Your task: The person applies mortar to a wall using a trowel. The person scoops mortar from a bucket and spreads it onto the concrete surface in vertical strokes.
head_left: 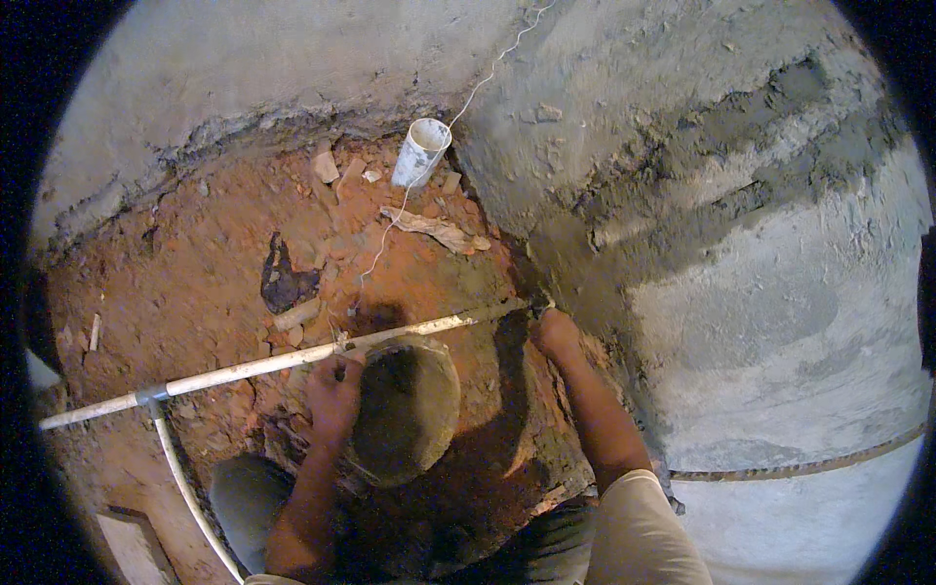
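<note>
A long white plastic pipe (263,363) runs across the reddish soil toward the rough wall, with a grey tee fitting (152,395) near its left end. My left hand (334,385) is closed just below the pipe, its fingertips beside a small pale bit at the pipe's edge; what it grips is hidden. At the pipe's right end, against the wall, my right hand (556,333) is closed around something small and dark that I cannot make out. Between my forearms sits a round, grey-brown container (408,414), its rim smeared.
A short white pipe (422,154) stands upright in the corner. A thin white cord (394,222) hangs past it to the soil. Nearby lie a dark scrap (286,278) and broken pieces (325,166). Wet mortar patches (673,185) mark the right wall. A second pipe (185,468) curves from the tee.
</note>
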{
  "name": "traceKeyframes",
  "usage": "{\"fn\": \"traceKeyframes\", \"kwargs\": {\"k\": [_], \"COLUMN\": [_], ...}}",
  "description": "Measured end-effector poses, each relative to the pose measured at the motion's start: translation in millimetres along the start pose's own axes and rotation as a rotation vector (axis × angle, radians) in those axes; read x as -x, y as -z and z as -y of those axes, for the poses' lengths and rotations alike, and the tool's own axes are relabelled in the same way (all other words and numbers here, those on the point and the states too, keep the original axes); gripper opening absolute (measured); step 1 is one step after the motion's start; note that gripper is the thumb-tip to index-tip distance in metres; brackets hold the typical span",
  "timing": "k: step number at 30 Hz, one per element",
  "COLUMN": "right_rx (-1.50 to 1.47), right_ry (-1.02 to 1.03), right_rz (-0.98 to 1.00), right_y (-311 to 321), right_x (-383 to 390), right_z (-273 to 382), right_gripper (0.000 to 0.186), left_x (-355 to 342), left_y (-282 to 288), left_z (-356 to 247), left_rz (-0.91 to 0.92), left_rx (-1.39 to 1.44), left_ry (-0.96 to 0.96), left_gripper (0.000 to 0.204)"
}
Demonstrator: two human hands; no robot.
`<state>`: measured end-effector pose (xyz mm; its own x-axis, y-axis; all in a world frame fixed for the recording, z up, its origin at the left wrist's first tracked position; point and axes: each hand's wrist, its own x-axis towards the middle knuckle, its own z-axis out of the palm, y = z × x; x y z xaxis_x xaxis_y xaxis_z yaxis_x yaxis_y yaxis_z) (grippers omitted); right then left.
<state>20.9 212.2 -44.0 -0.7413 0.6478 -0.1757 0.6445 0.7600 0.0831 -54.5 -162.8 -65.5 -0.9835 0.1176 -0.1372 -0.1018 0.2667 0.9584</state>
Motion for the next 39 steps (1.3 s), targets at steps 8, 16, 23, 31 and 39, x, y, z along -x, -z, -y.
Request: {"fn": "traceKeyframes", "kwargs": {"k": [8, 16, 23, 31, 39], "right_rx": [-0.106, -0.08, -0.339, -0.068, -0.083], "right_ry": [-0.085, -0.078, 0.091, 0.439, 0.315], "right_rz": [-0.073, -0.223, -0.283, 0.495, 0.305], "right_y": [31, 48, 132, 65, -50], "right_x": [9, 14, 101, 219, 220], "right_z": [20, 11, 35, 53, 109], "right_gripper": [0.034, 0.038, 0.037, 0.036, 0.03], "left_x": [1, 0, 7, 8, 14], "left_y": [7, 0, 7, -2, 5], "left_z": [-9, 0, -19, 4, -3], "left_rz": [0.008, 0.021, 0.013, 0.143, 0.099], "left_rx": [-0.003, 0.097, 0.089, 0.011, -0.003], "left_ry": [-0.038, -0.048, -0.101, 0.061, -0.054], "left_gripper": [0.02, 0.021, 0.023, 0.028, 0.028]}}
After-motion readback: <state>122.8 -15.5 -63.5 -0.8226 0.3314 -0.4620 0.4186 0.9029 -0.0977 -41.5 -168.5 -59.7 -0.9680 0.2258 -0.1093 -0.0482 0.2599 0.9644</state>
